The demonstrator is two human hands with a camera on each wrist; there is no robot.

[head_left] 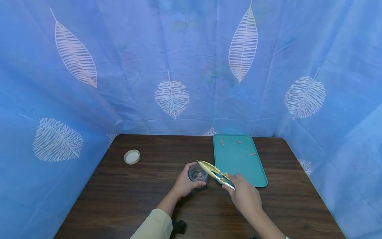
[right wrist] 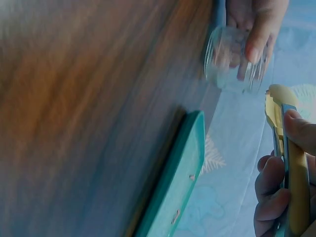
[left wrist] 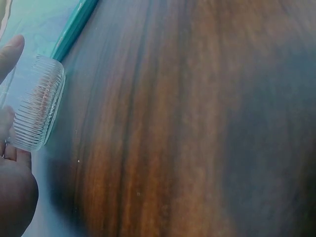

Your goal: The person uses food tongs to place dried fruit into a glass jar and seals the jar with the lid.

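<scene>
My left hand point(head_left: 184, 183) grips a small clear glass jar point(head_left: 195, 173) round its side, mouth up, over the middle of the table. Pinkish bits show through the ribbed wall of the jar point(left wrist: 39, 106) in the left wrist view. In my right hand point(head_left: 247, 197) is a pair of tongs point(head_left: 210, 169) with pale yellow heads and metal arms. The tong heads lie close together, their tips just over the jar's far rim. From the right wrist view, my thumb and fingers press the two arms of the tongs point(right wrist: 297, 182) from opposite sides.
A teal tray point(head_left: 238, 166) lies at the back right, with 3 small pinkish pieces point(head_left: 239, 142) spread apart on it. The round lid point(head_left: 132, 157) rests at the left on the dark wooden table point(head_left: 119, 199). Blue leaf-patterned cloth point(head_left: 197, 66) hangs round the back and sides.
</scene>
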